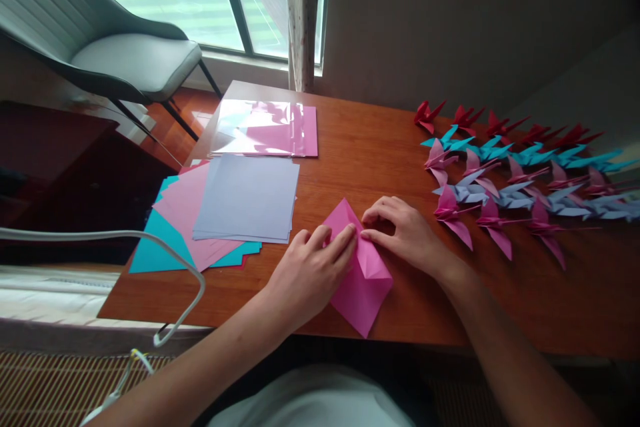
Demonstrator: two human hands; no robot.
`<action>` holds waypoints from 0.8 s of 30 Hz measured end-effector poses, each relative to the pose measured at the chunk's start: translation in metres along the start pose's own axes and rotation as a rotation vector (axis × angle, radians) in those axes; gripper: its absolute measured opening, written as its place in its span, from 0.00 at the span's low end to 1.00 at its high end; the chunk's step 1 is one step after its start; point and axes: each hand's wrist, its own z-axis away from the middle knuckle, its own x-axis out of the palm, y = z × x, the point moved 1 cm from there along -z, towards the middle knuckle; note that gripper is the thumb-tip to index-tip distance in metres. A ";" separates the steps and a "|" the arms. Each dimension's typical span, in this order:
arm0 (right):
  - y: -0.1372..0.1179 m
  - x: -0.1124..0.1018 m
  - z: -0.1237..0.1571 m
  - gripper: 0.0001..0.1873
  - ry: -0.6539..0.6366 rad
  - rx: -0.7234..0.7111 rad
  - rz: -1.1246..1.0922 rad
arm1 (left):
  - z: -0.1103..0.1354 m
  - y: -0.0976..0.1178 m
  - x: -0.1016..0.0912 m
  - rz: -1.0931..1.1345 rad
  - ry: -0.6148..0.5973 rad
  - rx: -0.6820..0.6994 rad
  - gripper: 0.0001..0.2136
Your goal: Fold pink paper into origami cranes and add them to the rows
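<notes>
A partly folded sheet of pink origami paper [364,307] lies on the table in front of me, one point towards me and one away. My left hand [313,267] rests on its left side, with bent fingers pressing the paper down near the upper middle. From the right, my right hand [407,230] pinches a raised fold at the paper's upper right edge between thumb and index finger. Below the fingers, a flap stands partly lifted with creases showing. The underside of the sheet and the left thumb are hidden.
Rows of folded paper cranes [493,213] in several colours stand at the right. Left of my hands lie loose coloured sheets [247,197] and a clear packet of paper [265,130]. A white cable [187,257] crosses the table's left edge; a chair [135,60] stands beyond.
</notes>
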 end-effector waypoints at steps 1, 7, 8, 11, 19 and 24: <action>0.000 0.001 -0.001 0.07 0.007 0.010 -0.002 | 0.000 0.000 0.000 0.005 0.000 -0.001 0.22; 0.004 0.011 -0.015 0.07 0.118 0.077 0.063 | 0.000 0.001 0.000 0.021 0.005 -0.014 0.22; 0.005 0.013 -0.019 0.07 0.128 0.083 0.080 | 0.000 0.001 0.000 0.023 0.007 -0.015 0.22; 0.008 0.015 -0.034 0.08 0.141 0.097 0.113 | 0.000 0.001 0.000 0.029 0.010 -0.016 0.21; 0.008 0.017 -0.066 0.12 0.135 0.180 0.172 | 0.001 0.001 0.001 0.032 0.007 -0.023 0.21; 0.009 0.019 -0.068 0.14 0.166 0.193 0.189 | 0.001 0.001 0.000 0.023 0.009 -0.028 0.21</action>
